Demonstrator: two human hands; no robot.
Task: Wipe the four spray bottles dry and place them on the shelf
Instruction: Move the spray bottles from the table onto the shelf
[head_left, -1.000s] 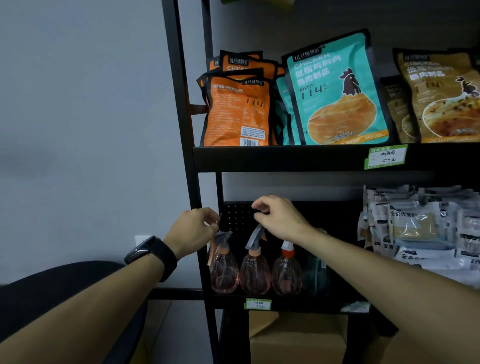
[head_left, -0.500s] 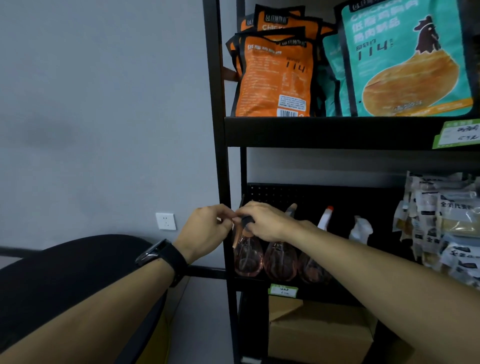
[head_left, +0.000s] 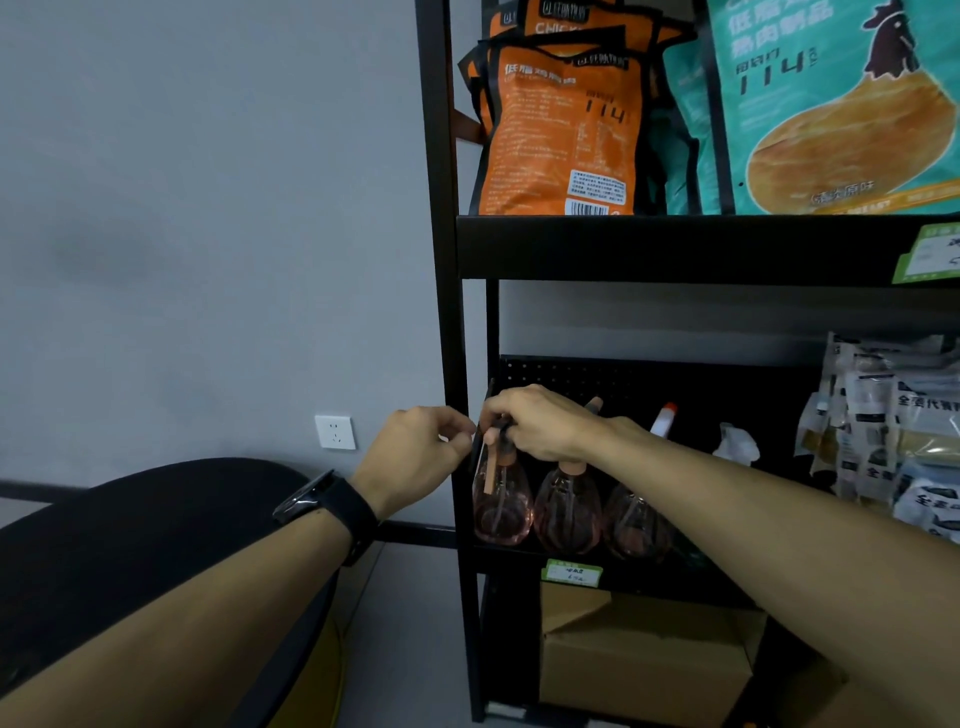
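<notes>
Both forearms reach forward and up toward the black shelf (head_left: 675, 249), meeting at its left upright. The right hand (head_left: 540, 423) lies palm-down over the top of the leftmost spray bottle (head_left: 501, 501), its fingers curled round the dark spray head, so its grip is closed on that bottle. The left hand (head_left: 415, 457), with a black watch (head_left: 327, 506) on the wrist, sits just beside it at the shelf's post, fingers bent inward with the tips drawn together toward the same spray head. Whether they actually pinch the nozzle or only touch it is hard to make out, since the post and the right hand cover that spot.

The leftmost spray bottle stands upright on the lower shelf board, pinkish and see-through, with a second spray bottle (head_left: 569, 512) just beside it and a third spray bottle (head_left: 631, 519) next along. The right forearm crosses in front of the third, hiding much of its body; only its white and orange nozzle shows above the arm. A pale spray head (head_left: 735, 447) of a fourth spray bottle shows farther right, its body lost in shadow behind the arm.

Orange snack bags (head_left: 558, 130) and a teal snack bag (head_left: 831, 104) stand on the board above, cut off by the top edge. Pale packets (head_left: 893, 431) are stacked at the right edge, partly cropped. A cardboard box (head_left: 644, 660) sits below, and a wall socket (head_left: 335, 432) shows on the grey wall.
</notes>
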